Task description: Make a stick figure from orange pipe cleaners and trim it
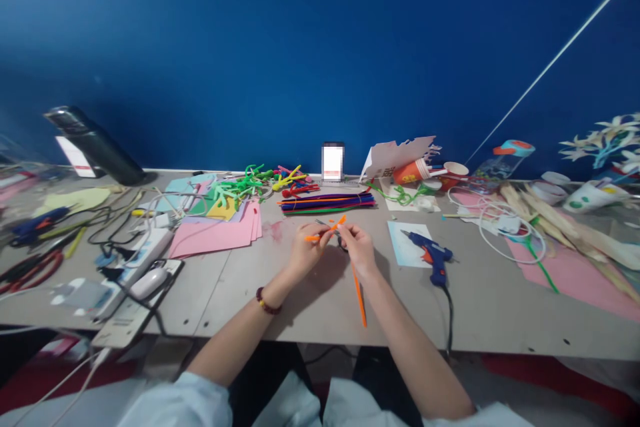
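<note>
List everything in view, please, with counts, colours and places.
Strips: several, orange, centre
Bundle: one, mixed colours, back centre
Glue gun: one, blue, centre right
Card: one, pale blue, partly under glue gun
Sheets: several, pink, left and right
Twisted stems: many, mostly green, back left
Screen: one, white, back centre
Cups: several, red or white, back right
Flask: one, black, back left
Mouse: one, white, left
Power strip: one, white, left
Cables: several, black and white, both sides
Flowers: several, white, far right
Table: one, grey, below
Wall: one, blue, behind
Bracelet: one, dark red, lower centre
Left hand: one, bare, centre
Right hand: one, bare, centre
</note>
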{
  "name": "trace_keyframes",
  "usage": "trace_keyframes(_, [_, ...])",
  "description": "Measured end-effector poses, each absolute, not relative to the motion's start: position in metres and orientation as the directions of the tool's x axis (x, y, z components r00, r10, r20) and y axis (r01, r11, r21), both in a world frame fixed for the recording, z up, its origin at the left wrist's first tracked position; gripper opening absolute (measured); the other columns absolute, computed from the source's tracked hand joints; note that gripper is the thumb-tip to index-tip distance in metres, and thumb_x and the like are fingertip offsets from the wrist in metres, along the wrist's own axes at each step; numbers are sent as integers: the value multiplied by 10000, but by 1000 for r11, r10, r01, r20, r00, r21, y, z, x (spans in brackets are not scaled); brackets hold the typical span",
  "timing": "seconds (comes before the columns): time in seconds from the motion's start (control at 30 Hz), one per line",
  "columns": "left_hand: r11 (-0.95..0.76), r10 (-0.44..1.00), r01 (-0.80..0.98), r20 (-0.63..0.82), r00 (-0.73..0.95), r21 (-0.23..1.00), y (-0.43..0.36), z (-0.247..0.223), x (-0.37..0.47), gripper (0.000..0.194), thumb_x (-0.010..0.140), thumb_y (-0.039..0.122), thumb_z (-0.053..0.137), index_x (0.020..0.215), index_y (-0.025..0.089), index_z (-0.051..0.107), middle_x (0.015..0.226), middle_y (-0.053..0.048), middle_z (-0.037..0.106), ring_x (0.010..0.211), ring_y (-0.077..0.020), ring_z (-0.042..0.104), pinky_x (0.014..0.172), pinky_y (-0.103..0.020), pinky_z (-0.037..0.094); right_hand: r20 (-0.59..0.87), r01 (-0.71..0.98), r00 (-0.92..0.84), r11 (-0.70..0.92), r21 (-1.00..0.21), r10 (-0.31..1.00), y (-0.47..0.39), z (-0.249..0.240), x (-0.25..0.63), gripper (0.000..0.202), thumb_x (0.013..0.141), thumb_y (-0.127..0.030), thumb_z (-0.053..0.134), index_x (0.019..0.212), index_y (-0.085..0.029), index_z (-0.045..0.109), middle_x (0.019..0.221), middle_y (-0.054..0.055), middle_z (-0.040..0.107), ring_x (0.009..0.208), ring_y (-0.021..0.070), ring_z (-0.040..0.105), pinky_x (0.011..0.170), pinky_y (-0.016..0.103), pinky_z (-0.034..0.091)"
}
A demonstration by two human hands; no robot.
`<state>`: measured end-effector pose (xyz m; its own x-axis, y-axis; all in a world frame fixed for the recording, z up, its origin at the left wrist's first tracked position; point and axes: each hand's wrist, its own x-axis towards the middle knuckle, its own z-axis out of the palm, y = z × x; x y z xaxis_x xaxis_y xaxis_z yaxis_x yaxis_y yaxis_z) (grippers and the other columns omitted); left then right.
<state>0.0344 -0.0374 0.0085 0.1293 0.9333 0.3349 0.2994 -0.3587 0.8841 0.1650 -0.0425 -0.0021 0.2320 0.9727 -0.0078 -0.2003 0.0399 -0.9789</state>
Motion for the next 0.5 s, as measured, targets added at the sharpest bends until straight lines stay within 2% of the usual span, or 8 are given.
trace_keyframes(0.1, [-200, 974, 106, 186, 132, 974, -36, 12, 31, 230, 752, 404, 616, 744, 182, 678, 675, -33, 630, 620, -157, 550, 640, -292, 435, -4, -195, 157, 27, -980, 988, -43, -2, 166, 299, 644, -470, 683, 700, -180, 636, 467, -61, 473, 424, 73, 340, 439, 235, 275])
trace_keyframes(0.17, [-56, 976, -46, 65, 210, 997, -35, 14, 28, 231, 728, 401, 645, 693, 173, 665, 599, -13, 590, 574, -134, 531, 599, -267, 424, 14, -197, 124, 39, -980, 992, -42, -2, 167, 297, 654, -466, 680, 736, -181, 655, 492, -53, 494, 433, 74, 345, 443, 235, 279])
trace_keyframes(0.33, [313, 867, -283, -151, 474, 907, -29, 13, 20, 240, 655, 369, 719, 661, 140, 647, 505, 15, 511, 519, -97, 494, 620, -250, 422, 56, -237, 43, 65, -969, 997, -41, -1, 170, 236, 663, -416, 695, 744, -194, 680, 636, -15, 601, 552, 101, 476, 554, 245, 382])
trace_keyframes(0.43, [464, 781, -308, -220, 584, 830, -27, 13, 17, 263, 608, 356, 750, 651, 122, 637, 458, 41, 450, 464, -74, 452, 690, -269, 440, 110, -266, -33, 98, -959, 993, -43, 3, 172, 179, 674, -378, 699, 700, -202, 679, 716, 2, 642, 693, 133, 550, 681, 260, 420])
trace_keyframes(0.5, [506, 731, -298, -218, 647, 809, -28, 14, 16, 267, 607, 355, 749, 626, 117, 631, 436, 49, 424, 427, -64, 418, 716, -284, 444, 111, -281, -88, 83, -956, 990, -44, 5, 173, 165, 678, -371, 697, 681, -208, 677, 711, -3, 640, 695, 131, 548, 694, 260, 421])
